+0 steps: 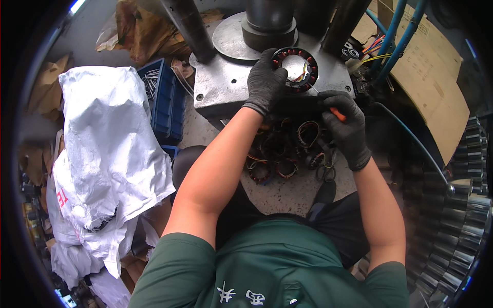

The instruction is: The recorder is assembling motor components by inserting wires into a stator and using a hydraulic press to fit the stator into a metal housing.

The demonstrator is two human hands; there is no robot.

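The largest item is a machine with a thick metal base plate (218, 84), set ahead of the person. Two dark columns (189, 25) rise from its left and right sides; a round metal disc (226, 38) lies between them, beneath a central cylinder (269, 15).

A stack of shiny metal cylinders (462, 226) occupies the right edge of the view. A white sack (108, 133) stands on the left, its lower edge frayed. A flat cardboard sheet (436, 77) leans at the upper right, behind blue bars (394, 36). A blue crate (168, 105) sits between the sack and the base plate, with slender metal parts (150, 82) inside. Several wound rings (309, 134) lie in a cluster on the floor, below the front edge of the plate.

Both hands wear dark gloves. The left hand (264, 82) is clamped on the left side of a black ring (314, 72) with red windings—thumb on the near face, fingertips hidden. The ring is located over the front part of the base plate; contact with the plate cannot be determined. The right hand (346, 123) has its fingers closed around an orange-handled tool (338, 114), whose thin shaft points toward the ring's lower right rim—contact is unclear. Coloured leads (302, 77) show within the ring's opening.
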